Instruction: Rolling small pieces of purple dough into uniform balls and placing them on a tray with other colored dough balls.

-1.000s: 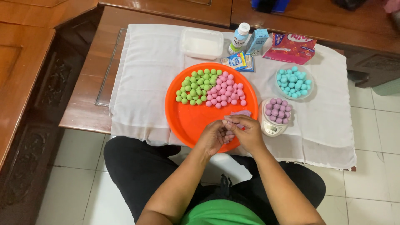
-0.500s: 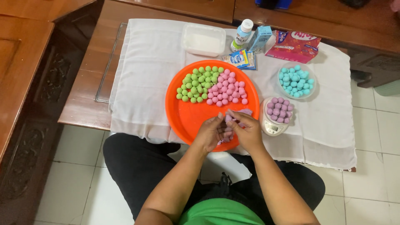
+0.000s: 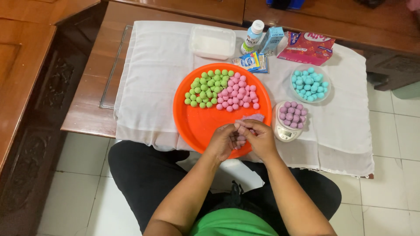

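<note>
Head view: both hands [image 3: 243,137] pinched together on pink dough piece [image 3: 240,140] over orange tray [image 3: 197,120].

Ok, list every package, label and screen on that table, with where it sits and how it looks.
Bottle: far edge, upright, white with blue label.
Small carton: right of the bottle, light blue.
Sachets: before the bottle, flat, blue and white.
Pouch: far right, flat, pink-red.
Scale screen: front of the white scale, small grey display, beside the right hand.
</note>
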